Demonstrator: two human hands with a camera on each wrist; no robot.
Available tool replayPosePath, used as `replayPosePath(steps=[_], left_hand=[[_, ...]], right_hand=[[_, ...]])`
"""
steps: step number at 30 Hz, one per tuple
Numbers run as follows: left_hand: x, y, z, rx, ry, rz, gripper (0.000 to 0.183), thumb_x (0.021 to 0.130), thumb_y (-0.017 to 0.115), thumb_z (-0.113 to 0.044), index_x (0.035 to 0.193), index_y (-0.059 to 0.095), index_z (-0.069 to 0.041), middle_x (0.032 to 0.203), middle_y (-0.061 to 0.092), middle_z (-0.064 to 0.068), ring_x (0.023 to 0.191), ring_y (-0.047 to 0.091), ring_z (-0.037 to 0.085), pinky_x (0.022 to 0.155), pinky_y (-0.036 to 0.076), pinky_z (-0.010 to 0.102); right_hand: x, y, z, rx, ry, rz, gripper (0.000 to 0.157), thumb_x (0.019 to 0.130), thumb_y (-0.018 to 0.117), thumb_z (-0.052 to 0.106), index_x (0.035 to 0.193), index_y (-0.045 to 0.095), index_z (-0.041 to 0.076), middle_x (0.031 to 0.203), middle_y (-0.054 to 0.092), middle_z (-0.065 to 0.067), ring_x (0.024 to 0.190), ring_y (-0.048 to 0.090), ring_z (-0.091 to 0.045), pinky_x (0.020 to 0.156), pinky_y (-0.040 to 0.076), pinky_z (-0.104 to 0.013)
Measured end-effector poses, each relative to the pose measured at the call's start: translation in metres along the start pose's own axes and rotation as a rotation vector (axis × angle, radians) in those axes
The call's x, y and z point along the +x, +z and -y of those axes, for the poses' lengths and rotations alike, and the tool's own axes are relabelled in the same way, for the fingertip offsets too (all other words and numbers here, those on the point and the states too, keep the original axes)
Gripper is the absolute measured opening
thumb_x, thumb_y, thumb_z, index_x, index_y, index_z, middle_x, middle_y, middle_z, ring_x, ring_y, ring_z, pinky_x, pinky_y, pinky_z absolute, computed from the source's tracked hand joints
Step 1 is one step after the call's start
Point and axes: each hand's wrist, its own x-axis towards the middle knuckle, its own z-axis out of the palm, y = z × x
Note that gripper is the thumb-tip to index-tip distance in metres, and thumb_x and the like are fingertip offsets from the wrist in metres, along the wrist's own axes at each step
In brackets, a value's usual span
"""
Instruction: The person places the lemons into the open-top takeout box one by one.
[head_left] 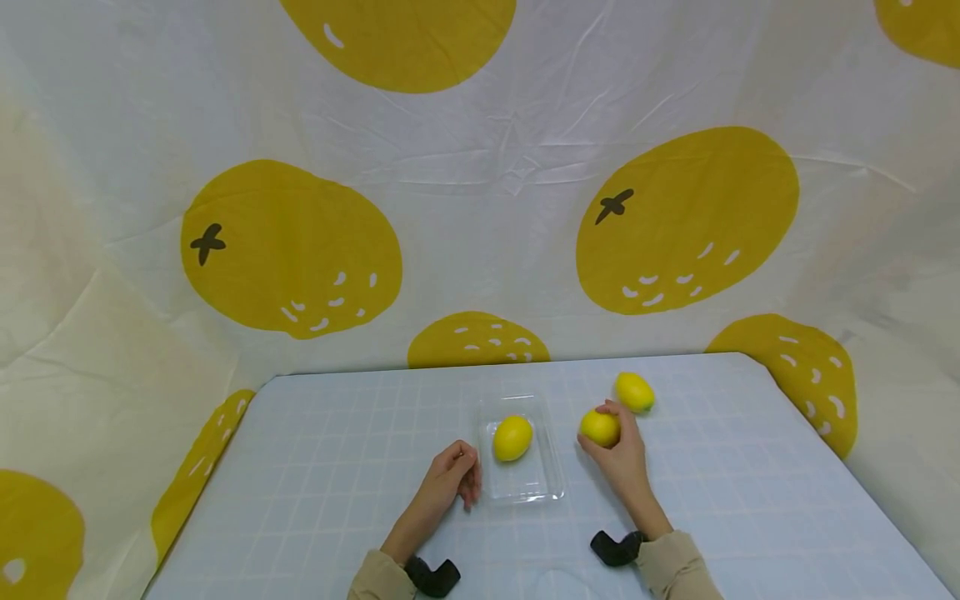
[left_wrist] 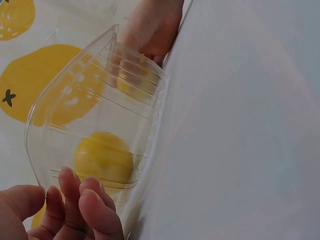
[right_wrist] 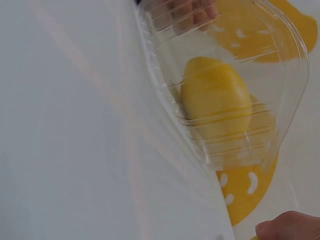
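Note:
My right hand point(head_left: 622, 454) holds a yellow lemon point(head_left: 597, 428) between thumb and fingers, to the right of a clear plastic tray point(head_left: 553, 467). In the right wrist view only a bit of that hand point(right_wrist: 289, 227) shows, at the bottom edge. Inside the tray lies another lemon point(head_left: 513, 438). A third lemon point(head_left: 635, 392) rests on the table behind the right hand. Close by the tray's left side is my left hand point(head_left: 450, 477), its fingers loosely bent and nothing seen in them. Whether it touches the rim, I cannot tell.
A pale checked cloth covers the table point(head_left: 322, 467). Behind it hangs a white curtain point(head_left: 487, 250) printed with large yellow fruit. Dark bands point(head_left: 432, 577) sit at both wrists, below the beige sleeves.

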Motion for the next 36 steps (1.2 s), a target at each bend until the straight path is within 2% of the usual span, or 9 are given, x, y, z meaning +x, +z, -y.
replayPosePath(steps=[4,11,17,21,26,29,36], left_hand=[[0.0,0.0,0.0,-0.003,-0.002,0.0,0.025,0.106,0.047,-0.02,0.097,0.048,0.003,0.072,0.057,0.008,0.055,0.052,0.018,0.048,0.049,0.024],[0.0,0.001,-0.001,-0.003,-0.013,0.0,0.024,0.106,0.046,-0.021,0.096,0.049,0.001,0.073,0.056,0.007,0.056,0.053,0.018,0.049,0.05,0.024],[0.0,0.001,-0.001,-0.004,-0.013,0.003,0.024,0.106,0.047,-0.021,0.096,0.048,0.001,0.073,0.056,0.007,0.056,0.053,0.018,0.05,0.05,0.025],[0.0,0.0,-0.001,-0.004,-0.014,0.004,0.024,0.106,0.047,-0.021,0.096,0.048,0.001,0.073,0.056,0.007,0.056,0.052,0.018,0.05,0.05,0.025],[-0.001,0.001,-0.002,0.004,-0.017,0.007,0.026,0.106,0.047,-0.022,0.096,0.049,0.002,0.073,0.057,0.007,0.057,0.053,0.018,0.05,0.051,0.025],[-0.001,0.0,-0.002,0.013,-0.019,0.009,0.027,0.107,0.046,-0.022,0.096,0.049,0.003,0.074,0.056,0.007,0.057,0.053,0.018,0.051,0.051,0.024],[0.0,-0.001,-0.001,0.023,-0.011,0.028,0.028,0.107,0.045,-0.023,0.096,0.049,0.003,0.074,0.056,0.008,0.058,0.053,0.018,0.052,0.051,0.025]], right_hand=[[-0.001,0.0,-0.001,-0.012,0.01,-0.006,0.06,0.079,0.081,0.003,0.13,0.049,0.005,0.137,0.05,-0.016,0.126,0.044,-0.035,0.109,0.031,-0.057],[-0.001,0.0,0.004,0.001,0.03,0.01,0.063,0.08,0.081,0.004,0.134,0.049,0.006,0.14,0.049,-0.015,0.125,0.044,-0.034,0.108,0.033,-0.057],[0.002,-0.001,0.016,0.049,0.034,0.03,0.063,0.081,0.081,0.009,0.136,0.05,0.008,0.141,0.05,-0.011,0.129,0.044,-0.029,0.11,0.034,-0.055],[0.003,-0.001,0.033,0.102,0.023,0.061,0.063,0.081,0.082,0.008,0.136,0.051,0.009,0.14,0.051,-0.009,0.13,0.043,-0.026,0.112,0.033,-0.052],[-0.004,-0.002,0.07,0.143,-0.06,0.124,0.063,0.079,0.081,0.001,0.135,0.052,0.002,0.14,0.051,-0.016,0.128,0.046,-0.031,0.11,0.035,-0.053],[-0.008,0.001,0.082,0.163,-0.131,0.167,0.063,0.077,0.081,-0.004,0.133,0.053,-0.001,0.14,0.051,-0.019,0.129,0.047,-0.033,0.108,0.035,-0.055],[-0.01,0.015,0.066,0.147,-0.248,0.267,0.065,0.074,0.084,-0.001,0.132,0.057,0.01,0.142,0.051,-0.01,0.13,0.048,-0.028,0.107,0.036,-0.055]])
